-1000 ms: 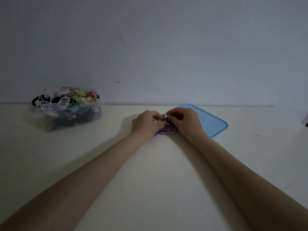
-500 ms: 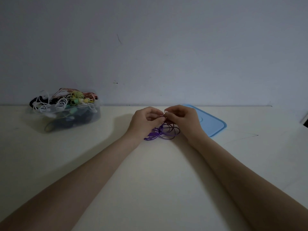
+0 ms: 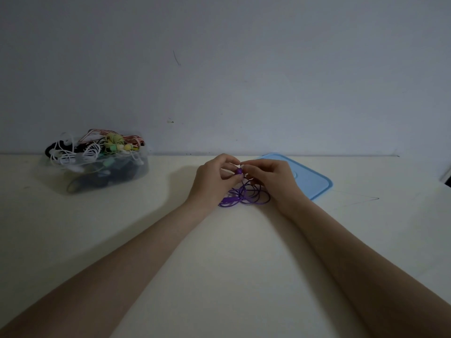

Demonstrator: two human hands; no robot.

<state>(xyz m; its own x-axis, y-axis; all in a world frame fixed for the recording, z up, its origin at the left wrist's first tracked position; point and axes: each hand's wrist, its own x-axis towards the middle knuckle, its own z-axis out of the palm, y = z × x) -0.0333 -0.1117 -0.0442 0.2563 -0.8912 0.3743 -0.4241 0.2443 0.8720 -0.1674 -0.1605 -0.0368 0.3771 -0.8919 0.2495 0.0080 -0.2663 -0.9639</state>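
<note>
A pair of purple wired earphones (image 3: pixel 246 197) lies in loose coils on the cream table, near the back wall. My left hand (image 3: pixel 212 178) and my right hand (image 3: pixel 269 178) meet above the coils. Both pinch the purple earbud end (image 3: pixel 238 171) between their fingertips, slightly raised off the table. The rest of the cord hangs down and spreads out below and between my hands.
A clear plastic box (image 3: pixel 136 167) stuffed with several tangled earphones in white, black, green and red stands at the back left. A light blue lid (image 3: pixel 314 182) lies flat behind my right hand. The wall runs along the table's far edge.
My hands have lifted a little and pulled the earbud end up, so more of the purple coil shows loosened on the table below them.
</note>
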